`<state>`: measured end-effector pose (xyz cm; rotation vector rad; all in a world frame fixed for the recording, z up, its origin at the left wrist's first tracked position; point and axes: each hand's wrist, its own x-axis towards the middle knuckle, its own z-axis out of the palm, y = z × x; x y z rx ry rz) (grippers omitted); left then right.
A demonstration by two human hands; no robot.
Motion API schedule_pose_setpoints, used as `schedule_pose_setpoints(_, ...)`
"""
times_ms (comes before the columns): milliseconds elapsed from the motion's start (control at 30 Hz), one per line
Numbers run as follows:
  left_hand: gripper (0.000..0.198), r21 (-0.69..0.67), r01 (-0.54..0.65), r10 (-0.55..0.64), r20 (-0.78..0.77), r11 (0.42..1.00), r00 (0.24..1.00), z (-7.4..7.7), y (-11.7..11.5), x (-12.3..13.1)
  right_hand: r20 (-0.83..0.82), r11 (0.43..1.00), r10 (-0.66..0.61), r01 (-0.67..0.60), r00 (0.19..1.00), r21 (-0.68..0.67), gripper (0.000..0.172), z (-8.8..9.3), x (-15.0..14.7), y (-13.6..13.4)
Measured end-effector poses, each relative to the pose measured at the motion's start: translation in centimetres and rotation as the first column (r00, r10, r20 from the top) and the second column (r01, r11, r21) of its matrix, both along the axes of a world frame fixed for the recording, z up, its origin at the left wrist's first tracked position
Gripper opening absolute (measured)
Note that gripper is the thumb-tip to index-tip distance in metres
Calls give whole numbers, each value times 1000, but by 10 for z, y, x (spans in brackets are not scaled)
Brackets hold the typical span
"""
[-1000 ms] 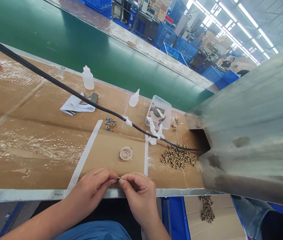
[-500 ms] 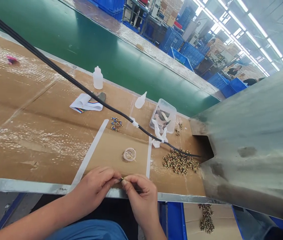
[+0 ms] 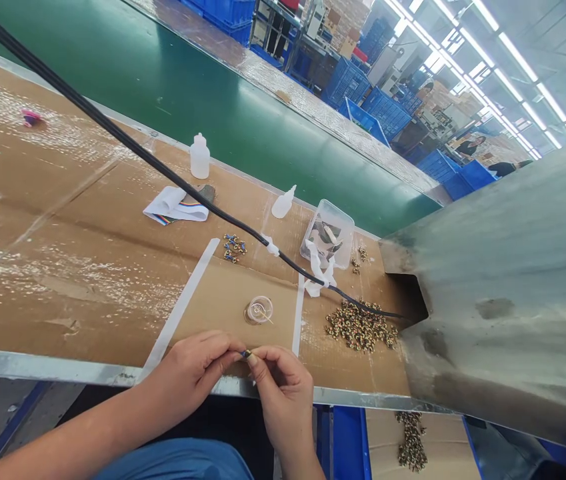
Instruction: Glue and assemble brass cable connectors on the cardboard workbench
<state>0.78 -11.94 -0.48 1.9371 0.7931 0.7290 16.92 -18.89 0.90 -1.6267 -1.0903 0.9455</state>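
Note:
Between my fingertips, at the table's near edge, is a small part (image 3: 247,354) with blue, dark and gold colours; its exact kind is too small to make out. My left hand (image 3: 205,363) pinches its left end, while my right hand (image 3: 283,380) pinches the right end with thumb and forefinger. Just beyond my hands, a small clear cup (image 3: 259,310) with a thin white stick in it stands on a taped brown sheet (image 3: 213,300). Several similar blue and gold parts (image 3: 234,248) lie past the sheet's far edge. To the right is a big heap of dark and gold parts (image 3: 360,327).
A black cable (image 3: 177,179) crosses above the table. Two white bottles (image 3: 200,157), a folded striped cloth (image 3: 175,205) and a clear plastic box (image 3: 330,233) stand towards the green conveyor (image 3: 243,123). A metal housing (image 3: 503,287) borders the right side. Below is a lined blue crate (image 3: 347,440).
The small part between my fingers has turned slightly and shows more of its blue end. My hands stay almost in place; the view has shifted a little.

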Motion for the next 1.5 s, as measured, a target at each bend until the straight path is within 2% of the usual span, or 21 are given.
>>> schedule_pose_setpoints(233, 18, 79, 29, -26, -33, 996, 999, -5, -6, -3, 120, 995, 83, -89, 989, 42, 12, 5, 5, 2)
schedule_pose_setpoints(633, 19, -31, 111, -114, -102, 993, 988, -3, 0, -4, 235, 969, 204, -231, 950, 92, 16, 15, 11, 7)
schedule_pose_setpoints(1200, 20, -27, 108, -110, -91, 994, 990, 1, 2, -4, 224, 976, 172, -198, 959, 96, 16, 14, 11, 7)
schedule_pose_setpoints(1500, 20, -79, 135, -141, -82, 988, 987, 0, 2, -4, 209, 980, 172, -190, 963, 66, 13, 15, 11, 6)
